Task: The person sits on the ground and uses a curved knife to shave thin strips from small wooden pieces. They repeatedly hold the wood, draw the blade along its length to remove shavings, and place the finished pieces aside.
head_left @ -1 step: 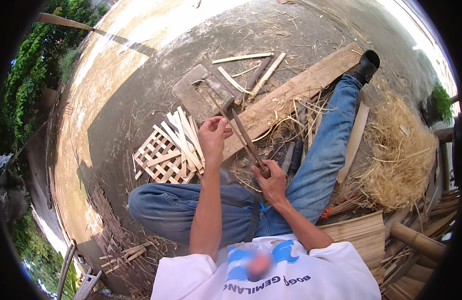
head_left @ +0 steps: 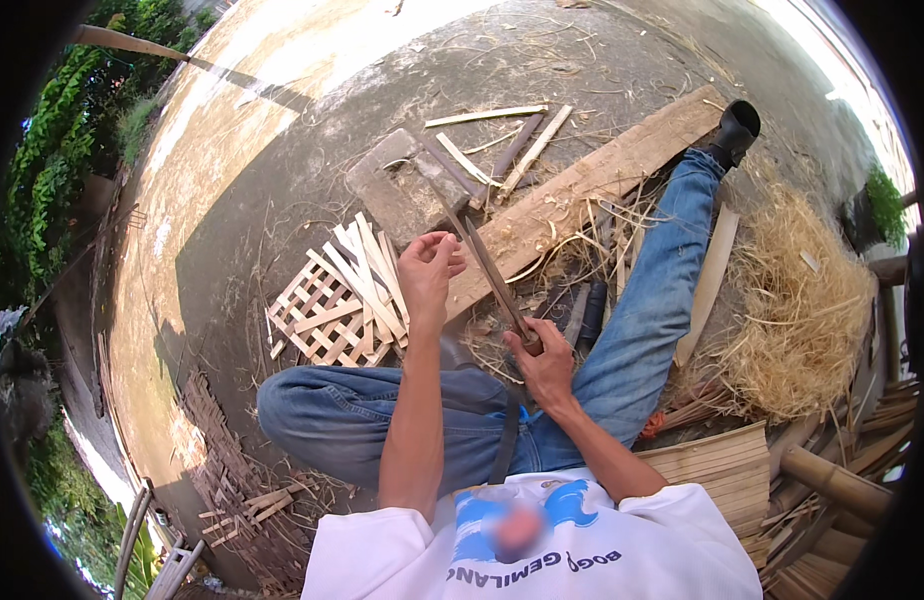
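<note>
My right hand (head_left: pixel 545 365) is closed round the handle of a long knife (head_left: pixel 497 280), whose narrow dark blade points up and to the left. A thin strip (head_left: pixel 449 210), perhaps bamboo, runs close beside the blade toward the concrete block; its lower end is lost against the knife. To the left of the blade my left hand (head_left: pixel 429 270) is raised, its fingers curled and pinched together. Whatever lies in that pinch is too small to make out. Beside the left hand, on the ground, is a piece of open lattice weave (head_left: pixel 322 310) with loose pale strips (head_left: pixel 360 262) on it.
A long wooden plank (head_left: pixel 592 185) lies diagonally past my outstretched leg. Beyond my hands are a concrete block (head_left: pixel 397 190) and several split sticks (head_left: pixel 535 150). A heap of shavings (head_left: pixel 797 310) sits at the right, near a dark-handled tool (head_left: pixel 594 312). Slatted matting (head_left: pixel 717 465) lies behind it.
The thin strip has shifted toward the knife and now nearly lines up with the blade. My hands look almost still.
</note>
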`<move>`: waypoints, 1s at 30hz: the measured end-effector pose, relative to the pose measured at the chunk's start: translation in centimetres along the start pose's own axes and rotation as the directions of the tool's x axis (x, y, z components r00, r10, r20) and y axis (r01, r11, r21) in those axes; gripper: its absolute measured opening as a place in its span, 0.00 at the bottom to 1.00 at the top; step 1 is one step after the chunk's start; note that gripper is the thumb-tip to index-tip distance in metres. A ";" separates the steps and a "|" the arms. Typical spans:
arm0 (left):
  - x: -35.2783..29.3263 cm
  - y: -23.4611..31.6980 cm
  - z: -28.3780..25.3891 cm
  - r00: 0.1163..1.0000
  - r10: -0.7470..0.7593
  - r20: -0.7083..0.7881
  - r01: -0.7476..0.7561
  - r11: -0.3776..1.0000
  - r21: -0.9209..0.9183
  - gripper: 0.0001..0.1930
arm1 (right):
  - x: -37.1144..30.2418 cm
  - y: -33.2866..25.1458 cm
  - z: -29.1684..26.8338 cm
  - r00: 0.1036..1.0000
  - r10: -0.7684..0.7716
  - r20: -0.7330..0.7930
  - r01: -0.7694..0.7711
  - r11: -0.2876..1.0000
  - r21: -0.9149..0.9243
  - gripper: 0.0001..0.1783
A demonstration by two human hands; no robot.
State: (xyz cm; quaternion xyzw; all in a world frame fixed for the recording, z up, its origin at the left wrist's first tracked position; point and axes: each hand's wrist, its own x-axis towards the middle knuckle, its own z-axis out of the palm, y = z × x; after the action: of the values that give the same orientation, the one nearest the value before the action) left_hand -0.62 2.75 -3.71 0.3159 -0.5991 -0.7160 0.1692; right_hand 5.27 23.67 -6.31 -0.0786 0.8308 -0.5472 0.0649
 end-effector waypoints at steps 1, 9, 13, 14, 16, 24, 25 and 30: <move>-0.1 0.5 0.4 0.999 -0.038 0.004 0.038 0.999 -0.004 0.20 | 0.1 0.2 0.0 0.999 -0.023 -0.023 0.023 1.000 0.006 0.16; 0.9 -0.6 -1.0 0.993 -0.096 0.073 0.085 0.988 0.132 0.17 | -0.5 0.6 0.5 0.990 -0.138 -0.018 0.137 0.989 -0.055 0.19; 1.2 1.1 -2.1 0.973 -0.113 0.202 0.037 0.938 0.345 0.11 | -0.7 0.8 0.5 0.991 -0.123 -0.045 0.122 0.992 -0.033 0.17; 1.3 1.7 -2.5 0.964 -0.127 0.232 0.019 0.909 0.417 0.11 | -0.7 1.0 0.5 0.992 -0.118 -0.054 0.117 0.993 -0.028 0.16; 1.5 2.9 -3.4 0.958 -0.119 0.260 0.019 0.933 0.359 0.10 | -0.8 1.0 0.5 0.996 -0.080 -0.050 0.079 0.997 -0.023 0.17; 2.8 6.4 -5.9 0.867 0.058 -0.494 -0.353 0.772 -0.529 0.07 | -0.1 2.4 0.4 0.995 0.096 0.015 -0.097 0.992 0.085 0.15; 2.8 7.1 -6.3 0.865 0.061 -0.499 -0.324 0.827 -0.460 0.08 | 0.1 2.9 0.8 0.991 0.126 0.045 -0.132 0.976 0.175 0.15; 4.9 4.6 -6.5 0.964 -0.226 -0.139 0.212 0.971 -0.112 0.33 | 0.2 2.9 0.8 0.931 0.189 0.312 -0.316 0.844 0.433 0.14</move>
State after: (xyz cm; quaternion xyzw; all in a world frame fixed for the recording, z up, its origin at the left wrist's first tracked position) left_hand -0.64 -6.22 -1.09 0.4249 -0.5106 -0.7325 0.1489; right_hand 5.02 23.99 -9.31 -0.0196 0.6583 -0.7057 0.2613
